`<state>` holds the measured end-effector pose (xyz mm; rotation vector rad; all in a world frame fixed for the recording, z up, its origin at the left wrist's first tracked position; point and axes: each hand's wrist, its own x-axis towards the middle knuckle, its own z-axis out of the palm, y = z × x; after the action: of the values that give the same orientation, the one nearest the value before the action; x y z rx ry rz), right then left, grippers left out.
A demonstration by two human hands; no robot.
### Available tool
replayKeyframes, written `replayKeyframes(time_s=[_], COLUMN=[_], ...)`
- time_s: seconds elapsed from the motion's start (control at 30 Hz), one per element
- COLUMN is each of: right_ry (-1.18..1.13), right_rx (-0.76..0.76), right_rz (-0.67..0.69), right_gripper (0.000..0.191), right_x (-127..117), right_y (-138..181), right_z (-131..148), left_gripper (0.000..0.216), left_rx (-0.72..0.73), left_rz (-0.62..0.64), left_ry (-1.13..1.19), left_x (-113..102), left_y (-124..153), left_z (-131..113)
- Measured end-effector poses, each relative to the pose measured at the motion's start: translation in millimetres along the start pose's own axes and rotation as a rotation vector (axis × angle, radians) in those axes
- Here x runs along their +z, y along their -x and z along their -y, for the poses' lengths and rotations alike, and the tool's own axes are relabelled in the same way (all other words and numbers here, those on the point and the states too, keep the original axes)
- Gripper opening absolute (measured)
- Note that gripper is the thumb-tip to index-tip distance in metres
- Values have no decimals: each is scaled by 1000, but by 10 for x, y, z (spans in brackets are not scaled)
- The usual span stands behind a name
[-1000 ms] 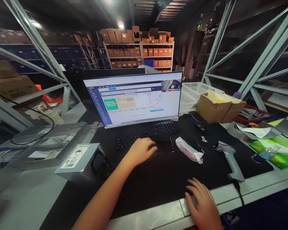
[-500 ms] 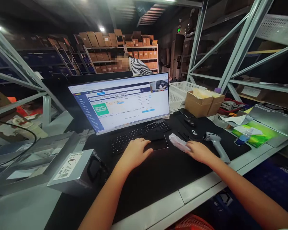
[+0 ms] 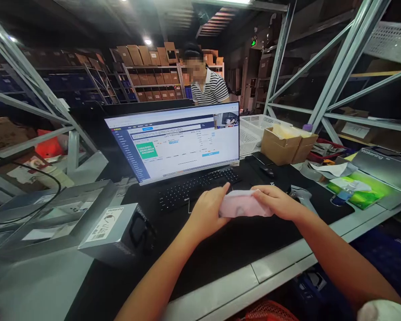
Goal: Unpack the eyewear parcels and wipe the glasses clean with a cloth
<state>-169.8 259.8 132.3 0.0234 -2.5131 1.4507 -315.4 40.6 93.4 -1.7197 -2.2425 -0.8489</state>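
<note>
Both my hands hold a small white plastic pouch [image 3: 242,205] just above the black desk mat [image 3: 214,249]. My left hand [image 3: 207,213] grips its left end with closed fingers. My right hand [image 3: 276,201] grips its right end. The pouch sits in front of the black keyboard [image 3: 197,188], below the lit monitor [image 3: 177,141]. A grey product box [image 3: 115,232] with a barcode label lies to the left of my left forearm.
A grey barcode scanner [image 3: 300,196] and a black mouse [image 3: 267,171] lie right of my hands. Cardboard boxes [image 3: 287,145], a white basket [image 3: 254,129] and green packaging [image 3: 361,189] fill the right side. A person in a striped shirt [image 3: 209,87] stands behind the monitor.
My right hand came up from the table edge to the pouch, then both hands lifted it off the mat. My left hand left the keyboard. The person behind the monitor stood up higher.
</note>
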Motion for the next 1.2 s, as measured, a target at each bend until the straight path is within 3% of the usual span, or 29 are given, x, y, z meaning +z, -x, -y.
replayKeyframes(time_s=[0.1, 0.17, 0.23, 0.3, 0.4, 0.53, 0.63, 0.7, 0.77, 0.9, 1.0, 1.2], right_ry=[-221, -380, -535, -601, -572, -464, -265, -204, -235, -277, -264, -233], right_rx=[-7, -98, -184, -194, -136, -159, -228, -236, -208, -142, -129, -138], right_rz=[1, -158, -353, -455, -402, -297, -349, -394, -452, -559, -581, -724], right_gripper=[55, 54, 42, 28, 27, 32, 23, 23, 25, 20, 17, 19], right_x=[122, 215, 323, 427, 525, 509, 459, 447, 465, 552, 581, 475], right_y=[-201, -309, -374, -394, -370, -338, -328, -320, -312, -310, -314, -300], right_z=[52, -12, -135, -292, -507, -612, -574, -545, -539, -597, -650, -681], left_gripper=[46, 23, 16, 14, 10, 13, 20, 40, 61, 54, 50, 48], left_rx=[-175, -283, -346, -369, -383, -448, -482, -442, -391, -483, -558, -557], left_rz=[-61, -91, -110, -108, -84, -25, 63, 81, 65, -84, -171, -169], left_ry=[88, 102, 85, 71, 78, 69, 149, 291, 484, 765, 745, 679], left_x=[-97, -178, -234, -248, -215, -176, -182, -175, -132, 38, 130, 113], left_y=[16, 22, 22, 19, 8, -13, -12, 2, 15, -10, -53, -55], left_z=[42, 88, 140, 191, 243, 257, 266, 284, 305, 325, 345, 370])
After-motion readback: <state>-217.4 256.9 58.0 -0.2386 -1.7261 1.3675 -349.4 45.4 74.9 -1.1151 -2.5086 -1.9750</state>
